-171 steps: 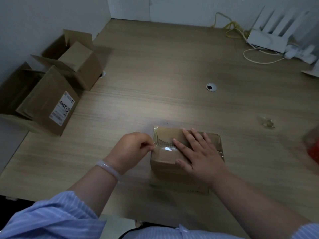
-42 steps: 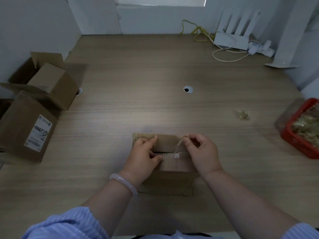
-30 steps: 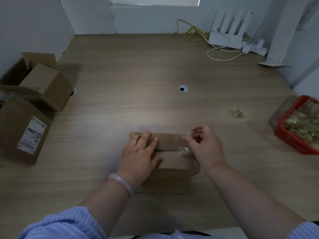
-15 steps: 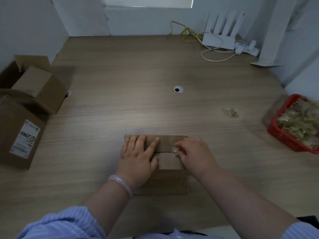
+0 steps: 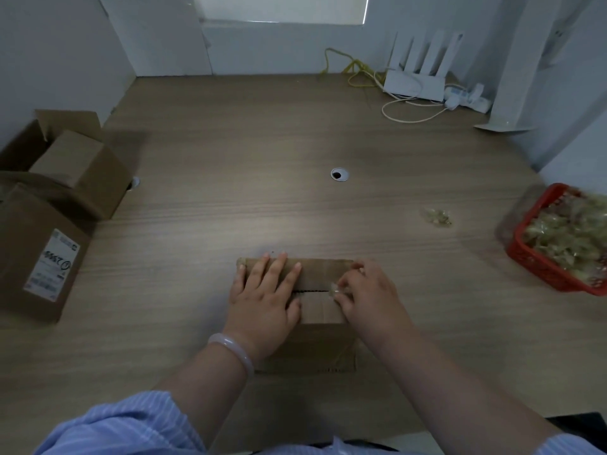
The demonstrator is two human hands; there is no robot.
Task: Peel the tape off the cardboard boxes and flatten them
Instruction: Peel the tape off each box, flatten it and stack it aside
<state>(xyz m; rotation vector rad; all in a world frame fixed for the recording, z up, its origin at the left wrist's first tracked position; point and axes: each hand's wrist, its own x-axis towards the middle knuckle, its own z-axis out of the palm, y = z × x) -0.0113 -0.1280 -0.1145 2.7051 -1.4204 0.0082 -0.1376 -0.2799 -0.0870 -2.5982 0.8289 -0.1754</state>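
Note:
A small brown cardboard box (image 5: 320,274) stands on the wooden table near its front edge, its top flaps meeting at a dark seam. My left hand (image 5: 266,300) lies flat on the left half of the top, fingers straight, pressing it down. My right hand (image 5: 368,298) sits on the right half and pinches a crumpled bit of clear tape (image 5: 334,292) at the seam. Two more brown boxes wait at the left: one with open flaps (image 5: 80,165) and one bearing a white label (image 5: 42,254).
A red basket (image 5: 528,254) filled with crumpled tape stands at the right edge. A small wad of tape (image 5: 437,216) lies on the table near it. A cable hole (image 5: 339,174) is mid-table. A white router (image 5: 415,83) and cables sit at the back right.
The tape strip across the box top has come away from left to right. My right hand has dropped back onto the box with the balled tape. My left hand has flattened on the top.

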